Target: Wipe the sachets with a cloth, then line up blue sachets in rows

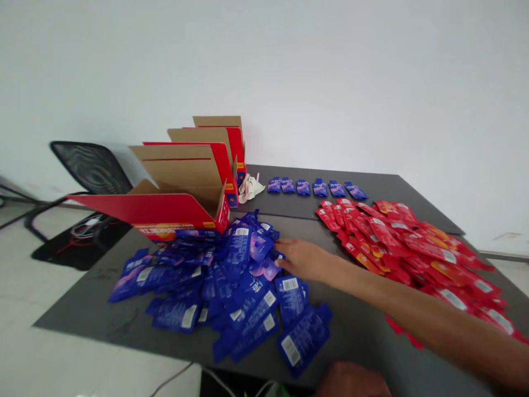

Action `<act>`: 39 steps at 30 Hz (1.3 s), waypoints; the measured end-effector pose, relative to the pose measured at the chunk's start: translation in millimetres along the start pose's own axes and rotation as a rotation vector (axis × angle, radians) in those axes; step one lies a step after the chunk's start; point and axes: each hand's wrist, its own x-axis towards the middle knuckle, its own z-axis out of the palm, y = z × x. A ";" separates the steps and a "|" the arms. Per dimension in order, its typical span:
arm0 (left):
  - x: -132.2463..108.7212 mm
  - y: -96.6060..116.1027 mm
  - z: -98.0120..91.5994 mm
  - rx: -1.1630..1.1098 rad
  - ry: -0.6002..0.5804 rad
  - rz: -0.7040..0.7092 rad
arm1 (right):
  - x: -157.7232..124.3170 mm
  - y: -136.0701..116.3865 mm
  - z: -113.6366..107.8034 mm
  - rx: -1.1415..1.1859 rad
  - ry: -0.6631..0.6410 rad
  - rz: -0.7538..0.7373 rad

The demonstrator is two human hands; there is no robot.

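My right hand [303, 260] reaches in from the right to the edge of a heap of blue pouches [239, 248]. Its thumb and fingers close around the edge of one blue pouch [279, 256], and the fingertips are partly hidden among the packs. The pouches are flat and shiny, with short necks and white barcode labels; they lie overlapping. My left hand cannot be made out. A blurred brownish shape [351, 380] shows at the bottom edge, and I cannot tell what it is.
Red cardboard boxes [165, 212] with raised lids stand at the left, beside crumpled white tissue [250, 188]. Several blue pouches form a row [320, 188] at the back. Red pouches [384, 231] are heaped at the right on the dark table [351, 325]. A black chair [91, 168] stands left.
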 end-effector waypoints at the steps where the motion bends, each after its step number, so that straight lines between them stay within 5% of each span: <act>1: 2.3 -2.8 3.4 0.020 0.010 0.005 | 9.8 -2.6 7.3 0.004 0.005 0.017; 6: 9.0 -16.5 16.1 0.184 0.080 0.147 | 39.5 -1.2 26.6 0.041 0.030 0.115; 16: 8.7 -17.1 16.0 0.166 0.116 0.195 | 30.6 7.4 23.7 0.104 0.045 0.264; 31: 7.0 -10.6 16.1 0.337 0.124 0.174 | 13.0 1.3 34.9 0.029 0.100 0.144; 39: 8.4 -14.6 18.5 0.352 0.127 0.182 | 19.2 16.2 26.1 0.311 0.092 0.165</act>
